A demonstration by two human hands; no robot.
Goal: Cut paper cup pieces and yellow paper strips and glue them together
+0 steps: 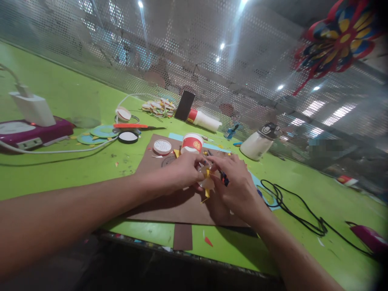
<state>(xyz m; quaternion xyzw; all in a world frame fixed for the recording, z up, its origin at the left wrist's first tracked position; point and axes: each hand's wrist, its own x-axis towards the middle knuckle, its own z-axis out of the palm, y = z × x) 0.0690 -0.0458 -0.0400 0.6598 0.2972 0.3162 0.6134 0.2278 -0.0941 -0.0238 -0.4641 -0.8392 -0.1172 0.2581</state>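
Observation:
Both hands meet over a brown paper sheet (163,206) on the green table. Pinched in my left hand (184,169) is a small white paper piece with yellow strips (207,173). The fingers of my right hand (238,182) are closed at the right edge of this same piece, thumb and fingertips together. Under the right palm shows part of a dark tool with a blue bit (223,178); its kind is hidden. Just behind the hands stands a red and white paper cup (192,143). To its left lies a white round disc with printed marks (162,147).
Orange-handled scissors (133,126) lie left, beside a black round lid (127,136). Behind are a phone (185,105) and a stack of cups (206,120). A white bottle (257,143) stands right, near a coiled black cable (303,218). A purple power strip (42,135) is far left.

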